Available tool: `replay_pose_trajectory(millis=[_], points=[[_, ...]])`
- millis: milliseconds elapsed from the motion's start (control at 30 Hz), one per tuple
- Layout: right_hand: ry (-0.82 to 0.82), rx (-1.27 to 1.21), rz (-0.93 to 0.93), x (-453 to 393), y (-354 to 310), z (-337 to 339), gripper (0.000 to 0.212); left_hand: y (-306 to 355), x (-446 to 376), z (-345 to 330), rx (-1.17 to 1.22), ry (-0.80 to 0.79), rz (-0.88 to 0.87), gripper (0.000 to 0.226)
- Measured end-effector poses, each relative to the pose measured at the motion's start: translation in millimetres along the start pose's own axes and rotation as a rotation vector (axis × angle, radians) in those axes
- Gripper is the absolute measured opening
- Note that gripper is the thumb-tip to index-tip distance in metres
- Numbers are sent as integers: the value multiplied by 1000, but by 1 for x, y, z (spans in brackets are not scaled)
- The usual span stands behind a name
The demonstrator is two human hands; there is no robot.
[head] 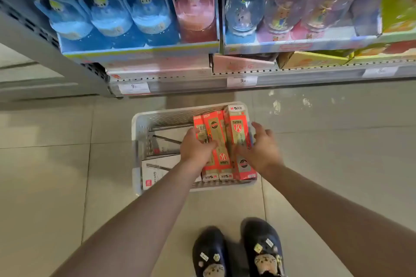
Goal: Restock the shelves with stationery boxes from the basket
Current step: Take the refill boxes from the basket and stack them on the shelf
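A white perforated basket (157, 117) sits on the floor below the shelves. Three red-orange stationery boxes (225, 139) lie side by side in its right half. My left hand (194, 147) rests on the left box, fingers curled over its edge. On the right box lies my right hand (261, 148), its fingers spread around the box's outer side. Both hands are down in the basket, gripping the stack from either side. White flat boxes (157, 168) lie in the basket's left half.
Shelves (292, 72) with price tags run across the top, holding blue and pink toy boxes (144, 13) and snow globes (244, 11). Pink and yellow cartons sit on the lower shelf. My dark shoes (238, 252) stand on the tiled floor behind the basket.
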State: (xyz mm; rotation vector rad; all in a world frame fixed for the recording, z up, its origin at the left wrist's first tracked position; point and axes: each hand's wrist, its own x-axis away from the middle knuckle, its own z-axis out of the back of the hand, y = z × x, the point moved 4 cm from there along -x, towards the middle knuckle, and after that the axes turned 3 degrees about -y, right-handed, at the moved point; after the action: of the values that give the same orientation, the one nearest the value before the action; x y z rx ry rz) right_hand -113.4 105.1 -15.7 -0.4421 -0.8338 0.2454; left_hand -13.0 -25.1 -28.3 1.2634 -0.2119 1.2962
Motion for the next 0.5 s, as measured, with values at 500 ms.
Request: replay_pose_trajectory(millis=[500], points=[[126,-77,-20,-14,-6,-12,49,7,-18,-21,26,-23,-146,13]])
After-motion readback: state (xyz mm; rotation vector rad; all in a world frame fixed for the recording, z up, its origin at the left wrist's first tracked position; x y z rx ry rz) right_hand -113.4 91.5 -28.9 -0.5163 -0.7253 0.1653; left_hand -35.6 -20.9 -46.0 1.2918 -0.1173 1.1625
